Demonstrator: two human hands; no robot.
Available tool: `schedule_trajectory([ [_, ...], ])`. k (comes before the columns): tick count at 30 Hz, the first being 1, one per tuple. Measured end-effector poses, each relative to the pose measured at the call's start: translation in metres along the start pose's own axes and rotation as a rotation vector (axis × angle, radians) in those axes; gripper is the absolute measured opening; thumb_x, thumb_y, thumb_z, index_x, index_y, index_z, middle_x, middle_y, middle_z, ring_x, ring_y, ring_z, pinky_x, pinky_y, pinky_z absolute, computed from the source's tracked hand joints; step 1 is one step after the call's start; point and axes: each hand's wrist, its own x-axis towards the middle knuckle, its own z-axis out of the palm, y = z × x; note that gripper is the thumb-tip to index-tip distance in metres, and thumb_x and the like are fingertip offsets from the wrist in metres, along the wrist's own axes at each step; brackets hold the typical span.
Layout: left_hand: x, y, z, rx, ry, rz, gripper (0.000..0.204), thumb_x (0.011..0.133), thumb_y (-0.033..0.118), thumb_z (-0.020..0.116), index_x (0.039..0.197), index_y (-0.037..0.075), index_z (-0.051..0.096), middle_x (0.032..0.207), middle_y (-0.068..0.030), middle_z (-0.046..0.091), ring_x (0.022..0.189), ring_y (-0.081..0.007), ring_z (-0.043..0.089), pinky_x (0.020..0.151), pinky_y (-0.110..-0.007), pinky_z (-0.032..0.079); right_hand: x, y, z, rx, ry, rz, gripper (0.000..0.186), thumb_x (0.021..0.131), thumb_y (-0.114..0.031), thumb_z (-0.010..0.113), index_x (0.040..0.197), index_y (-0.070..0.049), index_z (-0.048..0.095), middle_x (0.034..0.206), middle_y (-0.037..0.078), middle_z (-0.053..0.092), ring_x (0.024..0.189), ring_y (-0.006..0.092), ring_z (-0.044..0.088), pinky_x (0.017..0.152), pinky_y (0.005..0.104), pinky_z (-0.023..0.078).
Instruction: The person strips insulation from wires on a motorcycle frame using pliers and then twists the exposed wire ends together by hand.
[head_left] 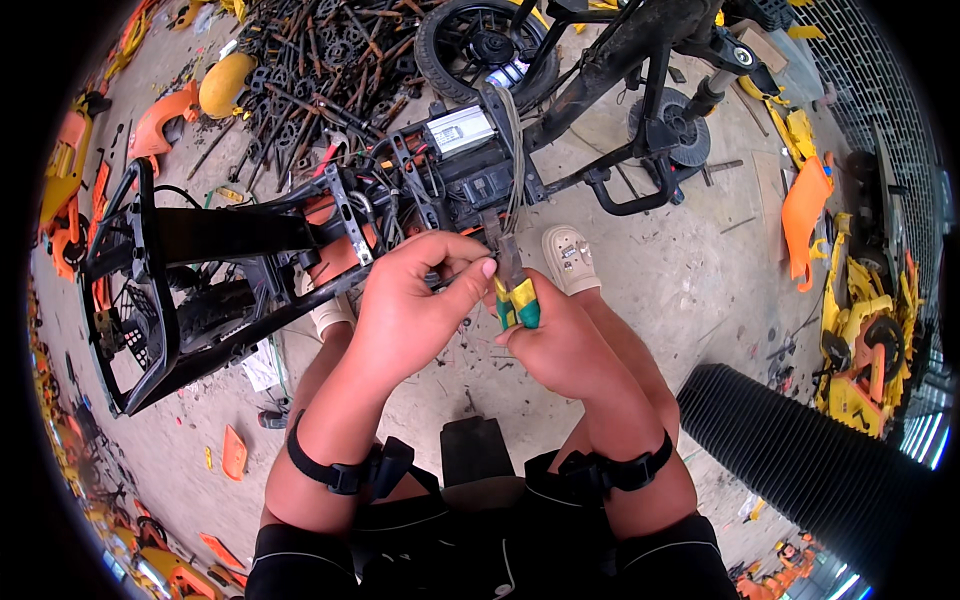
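My right hand (pixel 562 345) is closed around the green and yellow handles of a pair of pliers (pixel 519 303). The worn metal jaws point away from me, toward the lower end of a bundle of grey cables (pixel 513 165). Beside the jaws, the thumb and fingers of my left hand (pixel 415 300) are pinched together; what lies between them is too small to make out. Just beyond both hands is a stripped black vehicle frame (pixel 220 235) with exposed wiring and a silver finned box (pixel 461 131).
A heap of rusty metal parts (pixel 320 70) lies at the far left, next to a black-tyred wheel (pixel 470 48). Orange and yellow panels (pixel 806 215) are piled at the right. A ribbed black duct (pixel 790 460) crosses the lower right. My feet in beige clogs (pixel 570 258) stand near the frame.
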Motion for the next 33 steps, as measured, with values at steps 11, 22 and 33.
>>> schedule_trajectory([
  [11, -0.001, -0.004, 0.003, 0.061, 0.016, -0.014, 0.005, 0.092, 0.002, 0.072, 0.093, -0.001, 0.068, 0.077, 0.0031, 0.06, 0.072, -0.005, 0.05, 0.067, -0.023, 0.043, -0.002, -0.004, 0.001, -0.067, 0.051, -0.036, 0.035, 0.081, 0.003, 0.054, 0.116, 0.0, 0.052, 0.102, 0.014, 0.066, 0.097, 0.0297, 0.066, 0.086, 0.0382, 0.05],
  [22, -0.003, -0.001, 0.002, 0.063, 0.027, -0.005, 0.005, 0.092, 0.003, 0.072, 0.092, -0.001, 0.068, 0.078, 0.0024, 0.061, 0.073, -0.0051, 0.05, 0.068, -0.023, 0.044, -0.002, -0.009, 0.006, -0.098, 0.114, -0.024, 0.028, 0.082, 0.004, 0.055, 0.11, -0.001, 0.053, 0.097, 0.012, 0.066, 0.093, 0.0297, 0.066, 0.083, 0.0386, 0.05],
  [33, -0.005, 0.002, 0.003, 0.046, 0.062, -0.009, 0.007, 0.091, 0.004, 0.073, 0.09, 0.0, 0.068, 0.077, 0.0013, 0.062, 0.072, -0.0061, 0.052, 0.068, -0.024, 0.045, -0.003, -0.018, 0.001, -0.05, 0.243, 0.019, 0.027, 0.084, 0.002, 0.054, 0.11, -0.002, 0.057, 0.092, 0.009, 0.067, 0.085, 0.0227, 0.067, 0.073, 0.034, 0.052],
])
